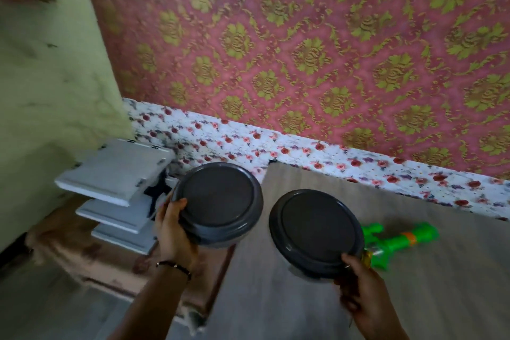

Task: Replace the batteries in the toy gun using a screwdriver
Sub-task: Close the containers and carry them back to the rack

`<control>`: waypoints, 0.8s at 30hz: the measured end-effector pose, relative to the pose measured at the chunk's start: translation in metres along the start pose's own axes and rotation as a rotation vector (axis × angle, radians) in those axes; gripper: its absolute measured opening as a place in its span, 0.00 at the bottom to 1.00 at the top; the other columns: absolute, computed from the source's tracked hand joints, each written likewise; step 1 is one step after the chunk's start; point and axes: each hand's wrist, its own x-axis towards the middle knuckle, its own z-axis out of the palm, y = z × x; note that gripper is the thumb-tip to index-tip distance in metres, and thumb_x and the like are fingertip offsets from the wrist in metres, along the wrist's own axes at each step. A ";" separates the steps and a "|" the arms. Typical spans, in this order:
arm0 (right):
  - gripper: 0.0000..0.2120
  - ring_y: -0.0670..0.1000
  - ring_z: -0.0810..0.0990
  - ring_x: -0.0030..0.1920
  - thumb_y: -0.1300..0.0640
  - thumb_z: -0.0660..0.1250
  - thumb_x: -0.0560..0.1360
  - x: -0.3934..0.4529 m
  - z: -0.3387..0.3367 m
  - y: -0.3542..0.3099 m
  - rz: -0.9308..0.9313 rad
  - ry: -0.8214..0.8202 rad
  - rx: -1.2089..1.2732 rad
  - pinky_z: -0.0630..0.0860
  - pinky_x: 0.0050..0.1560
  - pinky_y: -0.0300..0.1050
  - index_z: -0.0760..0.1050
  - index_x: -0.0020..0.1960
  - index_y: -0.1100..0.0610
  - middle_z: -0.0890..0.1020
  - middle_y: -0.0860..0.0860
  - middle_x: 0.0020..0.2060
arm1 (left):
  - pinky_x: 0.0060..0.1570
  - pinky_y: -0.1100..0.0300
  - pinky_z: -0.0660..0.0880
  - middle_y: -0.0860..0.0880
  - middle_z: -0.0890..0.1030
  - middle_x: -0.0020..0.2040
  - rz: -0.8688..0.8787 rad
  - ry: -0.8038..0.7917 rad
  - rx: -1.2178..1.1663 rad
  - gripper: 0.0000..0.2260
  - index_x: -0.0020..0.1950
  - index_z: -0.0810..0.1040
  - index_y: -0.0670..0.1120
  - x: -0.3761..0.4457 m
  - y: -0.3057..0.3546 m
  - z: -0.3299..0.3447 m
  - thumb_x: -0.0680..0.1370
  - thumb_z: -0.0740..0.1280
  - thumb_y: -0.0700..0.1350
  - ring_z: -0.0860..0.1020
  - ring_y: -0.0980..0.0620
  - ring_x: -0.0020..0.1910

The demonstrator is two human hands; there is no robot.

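A green toy gun (pixel 400 240) with an orange band lies on the grey wood-grain table (pixel 414 298), partly hidden behind a bowl. My left hand (pixel 172 232) grips a dark grey round bowl (pixel 219 203) by its left rim, bottom facing me, held above the table's left edge. My right hand (pixel 361 287) grips a second dark grey round bowl (pixel 316 232) by its lower right rim, also tilted with its underside toward me. A small yellowish thing (pixel 368 255) shows at the right bowl's edge. No screwdriver or batteries are visible.
White stacked boards (pixel 110 174) sit on a brownish stand at the left, beside the table. A floral strip (pixel 331 157) runs along the table's far edge under red-and-gold patterned wallpaper (pixel 303 50). A pale green wall (pixel 41 77) stands at the left.
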 end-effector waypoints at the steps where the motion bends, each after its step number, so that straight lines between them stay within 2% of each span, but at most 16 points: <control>1: 0.10 0.46 0.60 0.14 0.56 0.66 0.74 -0.004 0.018 0.007 -0.005 -0.014 0.000 0.56 0.18 0.31 0.70 0.38 0.60 0.72 0.59 0.24 | 0.46 0.53 0.75 0.46 0.80 0.52 0.012 -0.017 -0.010 0.08 0.51 0.78 0.49 0.011 0.014 -0.011 0.76 0.62 0.41 0.76 0.44 0.54; 3: 0.11 0.45 0.60 0.14 0.57 0.65 0.74 -0.020 0.069 0.027 0.021 -0.036 0.008 0.56 0.17 0.32 0.69 0.37 0.59 0.71 0.60 0.26 | 0.50 0.48 0.74 0.47 0.80 0.51 0.040 -0.035 0.007 0.05 0.46 0.79 0.50 0.036 0.056 -0.047 0.72 0.66 0.44 0.76 0.42 0.56; 6: 0.11 0.45 0.59 0.14 0.55 0.65 0.75 -0.045 0.132 0.055 0.119 -0.111 0.003 0.57 0.16 0.32 0.67 0.37 0.58 0.70 0.58 0.26 | 0.42 0.56 0.76 0.49 0.79 0.47 0.133 0.013 0.010 0.06 0.47 0.76 0.48 0.064 0.117 -0.099 0.77 0.62 0.38 0.77 0.48 0.50; 8: 0.12 0.45 0.58 0.14 0.54 0.64 0.75 -0.055 0.168 0.072 0.160 -0.136 0.000 0.56 0.17 0.32 0.65 0.37 0.57 0.69 0.55 0.22 | 0.43 0.57 0.74 0.50 0.79 0.48 0.187 0.052 0.010 0.07 0.51 0.77 0.46 0.080 0.149 -0.133 0.74 0.64 0.39 0.76 0.49 0.50; 11: 0.10 0.45 0.58 0.14 0.55 0.65 0.74 -0.065 0.216 0.089 0.172 -0.158 -0.053 0.55 0.17 0.32 0.67 0.37 0.56 0.70 0.56 0.23 | 0.46 0.57 0.73 0.45 0.78 0.55 0.180 0.162 0.009 0.23 0.59 0.78 0.43 0.100 0.177 -0.186 0.64 0.69 0.46 0.76 0.49 0.53; 12: 0.10 0.45 0.59 0.13 0.56 0.65 0.74 -0.067 0.232 0.093 0.174 -0.168 -0.080 0.55 0.17 0.31 0.68 0.37 0.57 0.71 0.56 0.23 | 0.46 0.56 0.74 0.44 0.76 0.57 0.159 0.203 -0.007 0.25 0.58 0.78 0.44 0.105 0.183 -0.200 0.62 0.70 0.48 0.75 0.48 0.55; 16: 0.08 0.44 0.61 0.13 0.56 0.65 0.75 -0.068 0.292 0.107 0.185 -0.201 -0.188 0.53 0.16 0.30 0.71 0.39 0.58 0.72 0.56 0.27 | 0.44 0.55 0.74 0.45 0.76 0.57 0.133 0.277 -0.054 0.17 0.57 0.77 0.46 0.129 0.196 -0.239 0.68 0.67 0.45 0.74 0.47 0.56; 19: 0.07 0.44 0.60 0.13 0.56 0.67 0.74 -0.055 0.330 0.116 0.206 -0.211 -0.244 0.54 0.17 0.30 0.71 0.41 0.58 0.72 0.56 0.29 | 0.41 0.55 0.75 0.46 0.76 0.55 0.145 0.295 -0.021 0.17 0.57 0.76 0.45 0.153 0.201 -0.248 0.69 0.66 0.44 0.75 0.48 0.53; 21: 0.07 0.45 0.65 0.15 0.56 0.68 0.73 -0.042 0.360 0.123 0.203 -0.220 -0.271 0.55 0.17 0.31 0.73 0.43 0.59 0.74 0.57 0.31 | 0.37 0.58 0.75 0.48 0.77 0.50 0.158 0.308 -0.005 0.11 0.57 0.75 0.44 0.174 0.206 -0.251 0.75 0.64 0.41 0.75 0.51 0.48; 24: 0.06 0.47 0.71 0.21 0.56 0.69 0.72 -0.022 0.405 0.131 0.184 -0.205 -0.300 0.54 0.18 0.31 0.75 0.42 0.58 0.76 0.55 0.30 | 0.39 0.56 0.73 0.50 0.77 0.47 0.149 0.318 0.051 0.10 0.58 0.74 0.45 0.210 0.208 -0.254 0.78 0.62 0.38 0.76 0.51 0.47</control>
